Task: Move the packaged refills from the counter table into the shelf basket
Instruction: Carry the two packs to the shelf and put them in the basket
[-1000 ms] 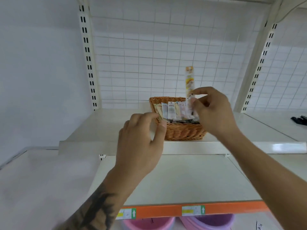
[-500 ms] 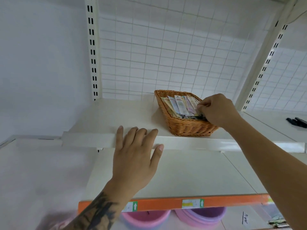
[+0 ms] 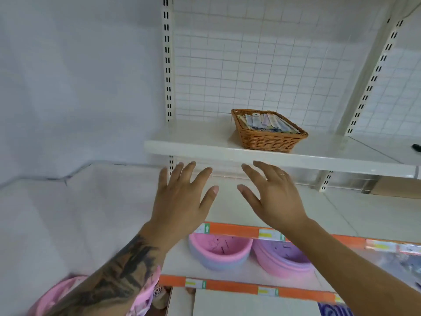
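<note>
1. Where the upper shelf [image 3: 205, 147] carries the wicker basket [image 3: 268, 139], the packaged refills [image 3: 264, 122] are seen lying inside it, fanned side by side and leaning toward the far rim.
2. The basket is positioned toward the right of the shelf, in front of the white wire grid panel [image 3: 262, 65].
3. The left hand [image 3: 182, 201] is held below the shelf edge, well apart from the basket; its fingers [image 3: 176, 176] are spread wide and nothing is held.
4. The right hand [image 3: 273, 197] is held just beside the left, also below the shelf; its fingers [image 3: 262, 169] are spread wide and nothing is held. A ring is visible on one finger.
5. No contact between either hand and the basket is shown.
6. A tattooed forearm [image 3: 123, 274] is attached to the left hand.
7. Below the hands, an orange price rail [image 3: 234, 230] is fitted, and a pink bowl [image 3: 218, 252] and a purple bowl [image 3: 282, 256] are stored under it.
</note>
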Tool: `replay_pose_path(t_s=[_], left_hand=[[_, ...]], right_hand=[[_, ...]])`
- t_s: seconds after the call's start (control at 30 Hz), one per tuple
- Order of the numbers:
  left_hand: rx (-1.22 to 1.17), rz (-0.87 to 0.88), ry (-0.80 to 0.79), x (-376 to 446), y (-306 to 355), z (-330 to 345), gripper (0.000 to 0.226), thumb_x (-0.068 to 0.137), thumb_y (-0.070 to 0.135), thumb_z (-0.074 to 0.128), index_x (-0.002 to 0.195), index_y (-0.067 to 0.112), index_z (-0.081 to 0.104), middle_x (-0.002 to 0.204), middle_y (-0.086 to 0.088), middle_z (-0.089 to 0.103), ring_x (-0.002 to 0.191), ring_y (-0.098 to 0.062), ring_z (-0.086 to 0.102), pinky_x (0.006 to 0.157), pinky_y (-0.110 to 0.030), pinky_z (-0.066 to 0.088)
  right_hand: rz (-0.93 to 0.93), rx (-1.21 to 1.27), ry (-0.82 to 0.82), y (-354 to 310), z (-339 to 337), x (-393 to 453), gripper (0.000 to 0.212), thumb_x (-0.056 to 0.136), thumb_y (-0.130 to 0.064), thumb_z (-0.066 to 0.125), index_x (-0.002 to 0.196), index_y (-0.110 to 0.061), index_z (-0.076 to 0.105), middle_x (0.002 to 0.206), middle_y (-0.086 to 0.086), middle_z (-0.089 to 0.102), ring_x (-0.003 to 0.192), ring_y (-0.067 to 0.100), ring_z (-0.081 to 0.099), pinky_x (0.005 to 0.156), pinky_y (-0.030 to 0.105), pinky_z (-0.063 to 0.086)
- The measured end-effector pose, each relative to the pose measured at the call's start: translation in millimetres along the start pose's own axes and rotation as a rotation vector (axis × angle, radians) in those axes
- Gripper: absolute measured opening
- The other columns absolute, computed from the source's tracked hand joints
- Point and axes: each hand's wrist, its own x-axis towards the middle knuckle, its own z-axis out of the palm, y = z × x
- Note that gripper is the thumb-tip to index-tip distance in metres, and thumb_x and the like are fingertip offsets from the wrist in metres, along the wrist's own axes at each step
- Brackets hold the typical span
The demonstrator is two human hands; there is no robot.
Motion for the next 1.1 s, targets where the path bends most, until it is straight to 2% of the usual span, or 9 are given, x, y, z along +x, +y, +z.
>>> replay_pose_path(t_s=[0.2, 0.33, 0.5, 0.6, 0.67, 0.8, 0.87, 1.03, 1.1], left_hand=[[0.100, -0.183, -0.081, -154.4, 7.7, -10.4, 0.058, 0.100, 0.060, 0.026, 0.141, 0.032, 0.054, 0.148, -0.009, 0.055, 0.137, -0.036, 0.050, 0.114, -0.064, 0.032], [0.146, -0.346, -0.242, -272.4, 12.7, -23.0, 0.065, 0.098, 0.063, 0.014, 0.144, 0.034, 0.048, 0.153, -0.006, 0.051, 0.141, -0.034, 0.047, 0.117, -0.064, 0.027], [0.217, -0.577, -0.393, -386.1, 7.1, -48.7, 0.058, 0.099, 0.064, 0.021, 0.149, 0.041, 0.041, 0.156, -0.003, 0.046, 0.145, -0.030, 0.039, 0.121, -0.062, 0.022], [0.266, -0.633, -0.433, -427.4, 4.5, -65.4, 0.057, 0.099, 0.063, 0.026, 0.150, 0.039, 0.040, 0.154, -0.003, 0.048, 0.143, -0.029, 0.041, 0.119, -0.060, 0.024], [0.261, -0.663, -0.437, -447.1, 4.4, -77.4, 0.061, 0.099, 0.063, 0.023, 0.152, 0.037, 0.039, 0.155, -0.004, 0.048, 0.145, -0.029, 0.040, 0.121, -0.061, 0.023], [0.231, -0.715, -0.352, -483.6, 8.0, -112.6, 0.083, 0.088, 0.068, 0.004, 0.150, 0.033, 0.046, 0.154, -0.009, 0.050, 0.142, -0.031, 0.044, 0.119, -0.061, 0.023], [0.251, -0.765, -0.381, -507.8, 7.8, -134.9, 0.090, 0.083, 0.068, -0.004, 0.153, 0.034, 0.039, 0.159, -0.005, 0.044, 0.146, -0.028, 0.038, 0.121, -0.059, 0.019], [0.310, -0.893, -0.385, -600.0, -13.0, -189.5, 0.076, 0.092, 0.067, 0.006, 0.154, 0.036, 0.035, 0.162, 0.000, 0.039, 0.149, -0.025, 0.034, 0.123, -0.059, 0.019], [0.310, -0.953, -0.404, -642.4, -21.2, -209.5, 0.076, 0.091, 0.067, 0.005, 0.156, 0.038, 0.032, 0.165, 0.000, 0.034, 0.152, -0.025, 0.030, 0.123, -0.058, 0.017]], right_hand=[[-0.171, 0.202, -0.147, -67.4, 20.4, -108.8, 0.056, 0.098, -0.056, 0.043, 0.140, -0.024, 0.063, 0.141, 0.015, 0.060, 0.121, 0.038, 0.062, 0.102, 0.049, 0.049], [-0.275, 0.334, -0.310, -128.9, 31.3, -187.5, 0.056, 0.099, -0.055, 0.043, 0.142, -0.023, 0.060, 0.142, 0.018, 0.059, 0.123, 0.041, 0.060, 0.101, 0.052, 0.049], [-0.360, 0.482, -0.418, -192.4, 16.2, -256.4, 0.053, 0.099, -0.055, 0.042, 0.139, -0.027, 0.062, 0.143, 0.013, 0.059, 0.125, 0.037, 0.060, 0.102, 0.050, 0.050], [-0.367, 0.563, -0.426, -220.0, -2.8, -286.4, 0.054, 0.098, -0.055, 0.041, 0.137, -0.026, 0.064, 0.139, 0.014, 0.062, 0.123, 0.037, 0.060, 0.100, 0.049, 0.051], [-0.385, 0.599, -0.435, -236.7, -12.6, -301.9, 0.054, 0.097, -0.054, 0.044, 0.137, -0.026, 0.065, 0.137, 0.015, 0.063, 0.123, 0.038, 0.061, 0.098, 0.050, 0.052], [-0.451, 0.652, -0.470, -277.1, -31.9, -326.9, 0.053, 0.097, -0.053, 0.054, 0.143, -0.026, 0.060, 0.142, 0.016, 0.061, 0.127, 0.038, 0.059, 0.101, 0.052, 0.051], [-0.483, 0.640, -0.453, -302.2, -47.8, -338.7, 0.053, 0.100, -0.055, 0.049, 0.145, -0.028, 0.057, 0.142, 0.013, 0.061, 0.127, 0.036, 0.059, 0.101, 0.050, 0.051], [-0.596, 0.668, -0.482, -380.3, -91.2, -375.1, 0.055, 0.101, -0.053, 0.045, 0.148, -0.027, 0.053, 0.148, 0.014, 0.056, 0.134, 0.036, 0.054, 0.107, 0.051, 0.047], [-0.623, 0.684, -0.520, -416.7, -114.1, -396.4, 0.063, 0.100, -0.060, 0.033, 0.150, -0.027, 0.051, 0.151, 0.013, 0.053, 0.137, 0.035, 0.051, 0.110, 0.051, 0.044]])
